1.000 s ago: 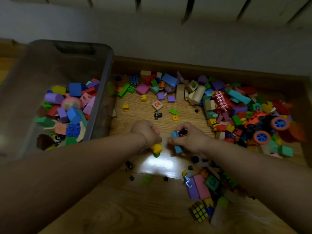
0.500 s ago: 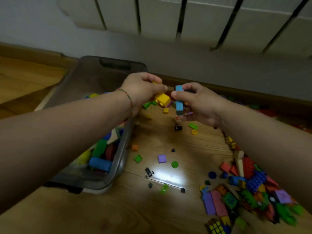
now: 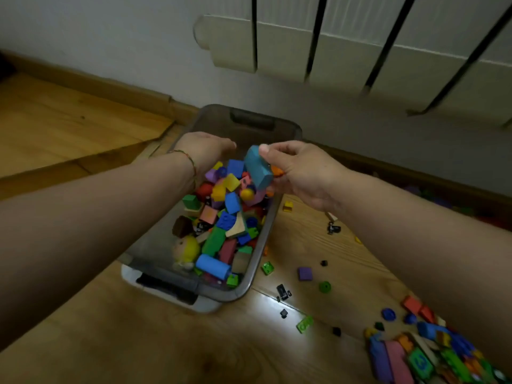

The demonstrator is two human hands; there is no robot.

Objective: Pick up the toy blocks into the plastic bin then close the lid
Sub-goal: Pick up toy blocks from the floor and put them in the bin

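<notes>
- Bin point(image 3: 261, 253) on the floor point(image 3: 83, 128), heaped with coloured blocks point(image 3: 221, 236)
- Right grip point(image 3: 302, 173) pinches blue block point(image 3: 257, 167) above the bin's far end
- Left grip point(image 3: 203, 151) beside it, fingers stretched out, palm down

A wooden plank floor point(image 3: 83, 342) carries it all. The grey bin point(image 3: 149, 245) stands on it near the wall. To the bin's right lie loose pieces, apart from one another: a yellow brick point(image 3: 288, 206) up by the rim, a green brick point(image 3: 268, 268) just beside the bin's near corner, then a purple block point(image 3: 305, 273), a green disc point(image 3: 324, 287), a green plate point(image 3: 304, 324) and small black bits point(image 3: 283, 292). A bright glare point(image 3: 266, 300) falls among them. At the lower right is a mixed heap point(image 3: 415, 356), with a blue disc point(image 3: 388, 314) at its edge.
</notes>
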